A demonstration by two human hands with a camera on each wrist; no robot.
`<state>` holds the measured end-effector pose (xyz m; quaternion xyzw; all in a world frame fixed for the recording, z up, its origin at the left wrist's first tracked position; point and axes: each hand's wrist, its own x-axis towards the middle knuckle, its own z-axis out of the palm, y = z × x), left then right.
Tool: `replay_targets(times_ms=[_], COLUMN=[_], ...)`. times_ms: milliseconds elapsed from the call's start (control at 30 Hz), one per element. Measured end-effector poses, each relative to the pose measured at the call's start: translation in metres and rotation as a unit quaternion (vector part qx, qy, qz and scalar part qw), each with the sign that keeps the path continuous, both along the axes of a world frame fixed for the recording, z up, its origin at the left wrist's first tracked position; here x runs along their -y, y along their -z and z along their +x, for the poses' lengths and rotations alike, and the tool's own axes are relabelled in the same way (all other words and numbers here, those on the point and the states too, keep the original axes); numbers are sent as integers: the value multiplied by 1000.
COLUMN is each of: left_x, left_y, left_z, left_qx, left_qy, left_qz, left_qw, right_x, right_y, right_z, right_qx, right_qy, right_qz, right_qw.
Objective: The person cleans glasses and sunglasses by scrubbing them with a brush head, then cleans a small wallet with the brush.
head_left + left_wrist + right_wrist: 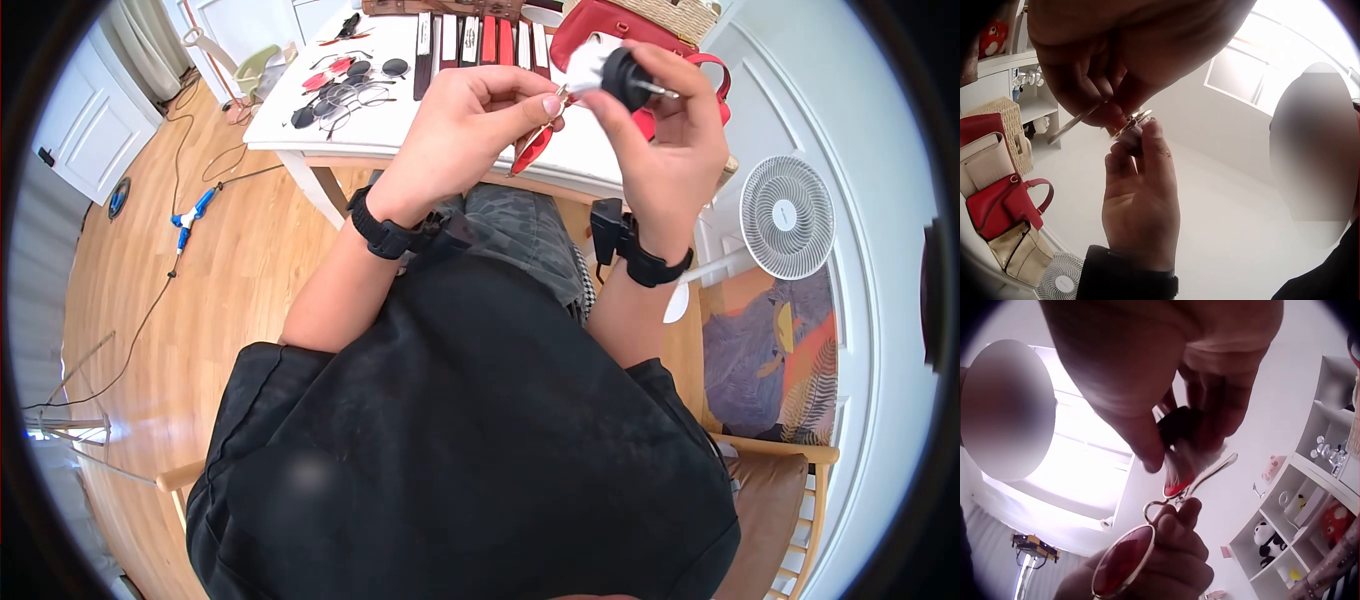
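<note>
My left hand (470, 125) pinches a pair of gold-framed glasses with red lenses (533, 150) above the near edge of the table. In the right wrist view one red lens (1124, 561) faces the camera, with the left hand (1175, 565) gripping near the bridge. My right hand (670, 135) holds a small brush by its black base (626, 80), thumb and fingers around it. Its white bristles (1186, 464) lie against the other lens. In the left wrist view, a thin temple arm (1075, 124) sticks out past the fingers, and the right hand (1141, 206) comes up from below.
Several other glasses (345, 95) lie on the left of the white table (275, 125). Behind the hands stands a row of narrow black, white and red boxes (490, 42). A red handbag (575, 30) sits at the back right. A white fan (787, 215) stands to the right.
</note>
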<state>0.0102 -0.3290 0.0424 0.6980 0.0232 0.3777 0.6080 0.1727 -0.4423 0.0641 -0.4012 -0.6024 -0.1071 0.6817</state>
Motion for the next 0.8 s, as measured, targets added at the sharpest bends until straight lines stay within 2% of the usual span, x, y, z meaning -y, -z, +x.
replay_targets(times_ms=[100, 167, 200, 300, 367, 400, 467, 533, 600, 633, 667, 733, 767, 800], left_x=[-4, -10, -12, -9, -2, -4, -8, -8, -11, -9, -9, -7, -7, -5], left_y=[-4, 0, 3, 4, 0, 1, 8, 7, 5, 3, 3, 5, 6, 6], left_z=[-4, -3, -2, 2, 2, 3, 5, 7, 5, 2, 4, 7, 4, 3], left_qx=[-25, -12, -1, 26, 55, 56, 89, 100, 95, 78, 78, 109, 100, 101], left_qy=[10, 5, 4, -18, -51, -54, -58, -60, -52, -59, -58, -76, -27, -28], left_qz=[-4, -14, -24, -57, -89, -90, -132, -134, -165, -180, -179, -125, -178, -179], left_qw=[1000, 1000, 1000, 998, 993, 993, 986, 984, 980, 979, 979, 983, 979, 978], right_x=[-5, -2, 6, 15, 17, 14, 7, 8, 15, 16, 14, 5, -1, -7], right_y=[2, 2, -3, -5, -6, -7, -6, -6, -11, -11, -9, -3, 0, 0], right_z=[-2, -8, -8, -12, -15, -18, -31, -39, -43, -37, -36, -34, -31, -29], right_qx=[-35, 53, 113, 129, 71, 72, 108, 123, 203, 208, 208, 107, 87, 94], right_qy=[2, 16, 18, -28, -131, -133, -33, -18, -48, -104, -103, -58, -40, -5], right_qz=[17, -29, -88, -126, -118, -119, -87, -82, -200, -234, -234, -117, -63, -24], right_qw=[999, 998, 990, 983, 982, 981, 990, 989, 957, 944, 944, 986, 993, 995])
